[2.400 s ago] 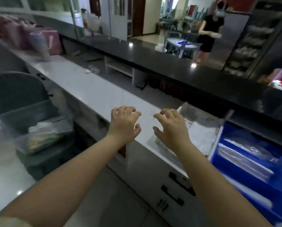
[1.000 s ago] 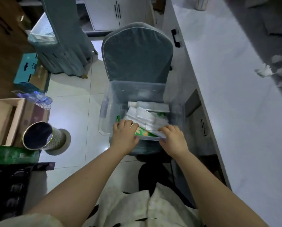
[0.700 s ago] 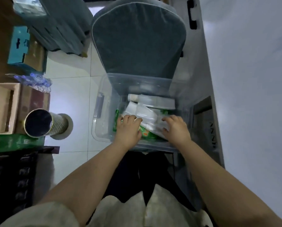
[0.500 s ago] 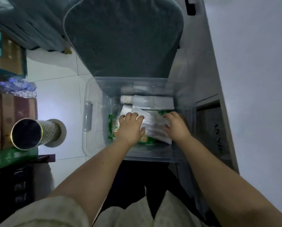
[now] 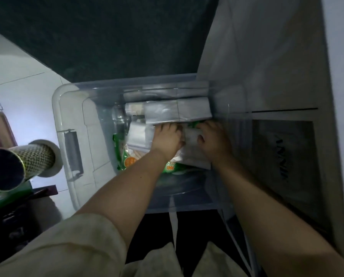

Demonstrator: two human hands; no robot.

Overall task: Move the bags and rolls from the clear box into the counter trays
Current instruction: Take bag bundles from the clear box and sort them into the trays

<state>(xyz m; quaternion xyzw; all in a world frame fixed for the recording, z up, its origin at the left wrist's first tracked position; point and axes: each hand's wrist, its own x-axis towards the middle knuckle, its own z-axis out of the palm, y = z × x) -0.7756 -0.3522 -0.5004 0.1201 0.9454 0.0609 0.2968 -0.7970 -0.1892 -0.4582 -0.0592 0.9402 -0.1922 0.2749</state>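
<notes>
In the clear box [image 5: 75, 124], the white bag bundle [image 5: 139, 136] lies with its long axis left to right. The left hand [image 5: 166, 139] and right hand [image 5: 213, 140], equally near, grip it with curled fingers.

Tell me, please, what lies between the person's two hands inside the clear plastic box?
A folded white plastic bag pack fills the gap between the left hand and the right hand; the right hand grips it. The head view shows this.
</notes>
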